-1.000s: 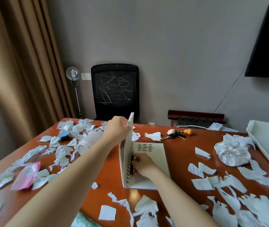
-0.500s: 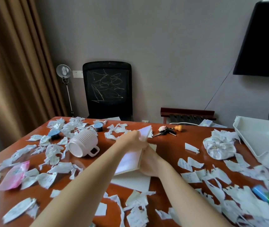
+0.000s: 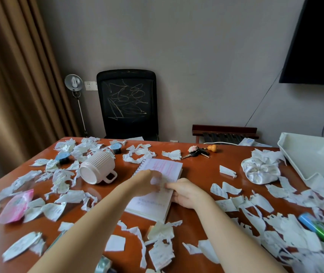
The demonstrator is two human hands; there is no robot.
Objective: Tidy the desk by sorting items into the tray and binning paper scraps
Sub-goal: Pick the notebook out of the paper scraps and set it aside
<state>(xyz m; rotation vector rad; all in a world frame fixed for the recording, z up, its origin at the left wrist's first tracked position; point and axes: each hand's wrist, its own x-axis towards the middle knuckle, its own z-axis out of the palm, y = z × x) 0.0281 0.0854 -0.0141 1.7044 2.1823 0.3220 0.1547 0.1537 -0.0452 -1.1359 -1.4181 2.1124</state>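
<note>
A spiral notebook (image 3: 164, 166) lies closed on the red-brown desk (image 3: 200, 170), its pink-printed cover facing up. My left hand (image 3: 147, 183), blurred by motion, rests on the cover with its fingers spread flat. My right hand (image 3: 185, 194) grips the notebook's right edge, thumb on top. Torn paper scraps (image 3: 287, 229) cover the desk on both sides. The white tray (image 3: 312, 154) stands at the far right edge, well away from both hands.
A white ribbed mug (image 3: 96, 168) lies on its side left of the notebook. Keys (image 3: 197, 151) lie behind it, a white scrunchie (image 3: 261, 170) beside the tray. A pink packet (image 3: 15, 205) is at left, blue and green pens (image 3: 318, 227) at right. A black chair (image 3: 127, 103) stands behind the desk.
The notebook stood open with my left hand holding its cover up; the cover has swung down and the notebook now lies closed. The view has shifted slightly right.
</note>
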